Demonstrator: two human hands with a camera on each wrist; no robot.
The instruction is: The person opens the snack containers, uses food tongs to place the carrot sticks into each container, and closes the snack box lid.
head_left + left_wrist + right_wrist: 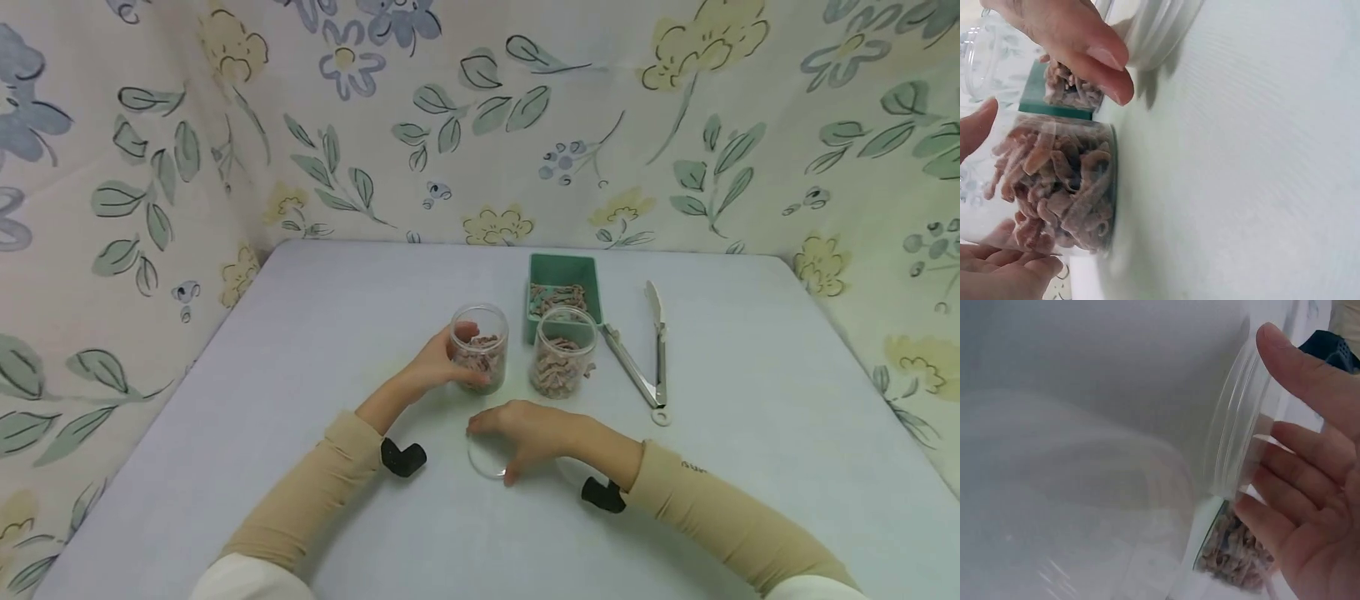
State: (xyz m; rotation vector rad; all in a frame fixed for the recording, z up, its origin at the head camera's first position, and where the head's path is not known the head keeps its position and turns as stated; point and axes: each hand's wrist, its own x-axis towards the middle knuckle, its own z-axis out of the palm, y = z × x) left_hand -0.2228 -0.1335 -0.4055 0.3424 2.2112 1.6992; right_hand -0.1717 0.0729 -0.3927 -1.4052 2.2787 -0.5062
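My left hand (438, 360) holds a clear round jar (482, 360) by its side, thumb and fingers wrapped round the wall. This jar has no lid on and is partly filled with brownish dried strips (1066, 187). In front of it, my right hand (528, 432) spans a clear round lid (486, 461) low over the table, with thumb and fingertips at opposite parts of its rim. The ridged edge of the lid (1235, 425) shows in the right wrist view. A second open jar (562, 367) with similar strips stands to the right of the first.
Behind the second jar is a green tray (562, 265) with more strips inside. Metal tongs (637, 371) lie spread to the right of the jars. Beneath my right wrist a faint clear curved edge (572, 468) shows. Floral cloth (480, 167) hangs behind the white table (360, 308).
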